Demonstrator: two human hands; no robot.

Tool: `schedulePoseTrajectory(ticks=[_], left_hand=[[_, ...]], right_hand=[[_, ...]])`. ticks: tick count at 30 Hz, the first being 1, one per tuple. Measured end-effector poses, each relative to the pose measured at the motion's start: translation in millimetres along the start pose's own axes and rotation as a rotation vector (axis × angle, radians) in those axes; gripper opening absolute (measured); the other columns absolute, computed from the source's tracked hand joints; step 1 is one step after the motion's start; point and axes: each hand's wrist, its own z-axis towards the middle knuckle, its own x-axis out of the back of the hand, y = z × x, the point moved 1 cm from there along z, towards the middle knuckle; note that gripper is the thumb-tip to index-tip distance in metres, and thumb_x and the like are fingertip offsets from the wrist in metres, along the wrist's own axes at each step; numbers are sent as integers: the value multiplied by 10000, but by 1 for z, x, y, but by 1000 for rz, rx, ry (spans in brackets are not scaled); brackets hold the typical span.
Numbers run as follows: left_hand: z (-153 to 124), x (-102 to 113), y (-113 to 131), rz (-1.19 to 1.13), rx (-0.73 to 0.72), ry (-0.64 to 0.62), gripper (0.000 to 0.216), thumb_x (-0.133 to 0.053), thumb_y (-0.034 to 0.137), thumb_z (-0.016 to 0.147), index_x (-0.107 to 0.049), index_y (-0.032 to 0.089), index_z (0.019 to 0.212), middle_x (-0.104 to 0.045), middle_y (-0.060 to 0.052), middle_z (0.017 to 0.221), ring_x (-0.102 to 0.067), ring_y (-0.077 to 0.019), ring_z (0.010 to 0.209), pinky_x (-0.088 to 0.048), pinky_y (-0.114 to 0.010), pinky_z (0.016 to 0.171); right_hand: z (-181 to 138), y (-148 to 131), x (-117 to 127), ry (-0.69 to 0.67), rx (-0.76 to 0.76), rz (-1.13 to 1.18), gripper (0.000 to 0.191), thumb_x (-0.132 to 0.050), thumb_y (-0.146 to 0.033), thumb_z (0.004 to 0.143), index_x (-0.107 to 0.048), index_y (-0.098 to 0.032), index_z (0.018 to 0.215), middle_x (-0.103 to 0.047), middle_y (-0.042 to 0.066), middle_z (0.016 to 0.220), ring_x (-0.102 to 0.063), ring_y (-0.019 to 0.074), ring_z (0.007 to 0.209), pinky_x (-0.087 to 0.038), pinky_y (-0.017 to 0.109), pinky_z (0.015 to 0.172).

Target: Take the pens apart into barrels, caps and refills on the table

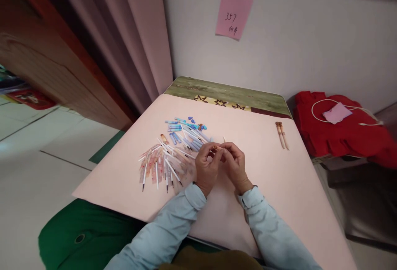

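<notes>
My left hand (207, 166) and my right hand (235, 164) meet above the middle of the table, both closed in a pinch. Between their fingertips is a small peach-orange pen barrel (216, 148), mostly covered by the fingers. Just behind the hands a thin white stick (224, 139) pokes up; whether it is held or lies on the table I cannot tell. To the left of my left hand spreads a pile of clear and pinkish pen barrels (153, 164) mixed with white pen refills (172, 166). Farther back are light blue barrels (174, 127) and small dark blue pen pieces (191, 119).
Two pens with brown tops (282, 135) lie side by side at the right of the pink-covered table (273, 195). A red cloth (328, 133) with a white cable is beyond the right edge. A green stool (77, 237) stands at the lower left.
</notes>
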Motion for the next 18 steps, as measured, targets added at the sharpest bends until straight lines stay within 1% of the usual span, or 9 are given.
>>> schedulePoseTrajectory(ticks=[2, 4, 6, 8, 11, 13, 14, 16, 18], left_hand=[[0, 3, 3, 111, -112, 11, 102, -662, 257, 859, -681, 205, 945, -654, -57, 1001, -623, -165, 918, -496, -269, 729], [1, 4, 4, 188, -174, 16, 87, -662, 234, 860, -689, 208, 938, -648, -70, 1049, -610, -179, 989, -491, -276, 739], [3, 4, 4, 226, -185, 23, 77, -668, 227, 854, -692, 210, 925, -645, -70, 1044, -604, -181, 990, -488, -280, 738], [4, 4, 4, 216, -154, 34, 63, -679, 236, 843, -686, 205, 897, -644, -60, 985, -608, -171, 923, -486, -279, 727], [1, 5, 4, 62, -13, 48, 94, -683, 275, 840, -653, 192, 869, -644, -33, 876, -609, -142, 787, -494, -270, 713], [-7, 9, 7, -79, 123, 17, 132, -684, 305, 843, -634, 185, 865, -638, -12, 805, -597, -122, 705, -494, -258, 683], [-13, 11, 8, -148, 200, -34, 150, -689, 316, 841, -630, 179, 853, -633, -6, 771, -586, -115, 665, -491, -251, 653], [-27, 15, 11, -288, 376, -199, 193, -711, 336, 823, -623, 164, 808, -619, -1, 713, -559, -106, 588, -477, -244, 577], [-38, 19, 12, -448, 578, -358, 235, -735, 348, 802, -610, 152, 770, -623, -10, 699, -559, -108, 561, -476, -244, 533]], right_hand=[[-1, -1, -2, -16, -8, 2, 171, -575, -339, 899, -659, -207, 968, -632, 0, 804, -515, 119, 630, -445, 245, 585], [-1, -2, -4, -19, -11, 5, 182, -561, -331, 904, -658, -212, 1001, -643, 7, 832, -524, 122, 644, -447, 244, 588], [-1, -2, -5, -16, -12, 13, 187, -560, -322, 905, -656, -213, 1022, -644, 9, 836, -532, 124, 655, -451, 244, 595], [-2, -1, -6, -14, -16, 14, 188, -568, -324, 902, -648, -212, 1029, -639, 4, 810, -533, 122, 641, -453, 243, 590], [-2, 1, -5, 14, -2, -34, 207, -554, -355, 917, -637, -204, 1031, -614, -12, 736, -515, 112, 579, -443, 238, 558], [-1, 1, 0, 110, 43, -109, 244, -499, -384, 949, -642, -190, 990, -610, -7, 730, -486, 101, 538, -422, 233, 527], [0, 1, 3, 176, 70, -159, 277, -468, -394, 965, -645, -182, 959, -613, -2, 735, -473, 97, 525, -411, 231, 516], [4, 0, 10, 298, 119, -277, 322, -441, -406, 978, -649, -172, 900, -623, 7, 741, -475, 98, 527, -409, 233, 521], [7, 1, 15, 354, 155, -399, 332, -452, -405, 975, -655, -167, 863, -633, 9, 727, -529, 114, 577, -440, 243, 580]])
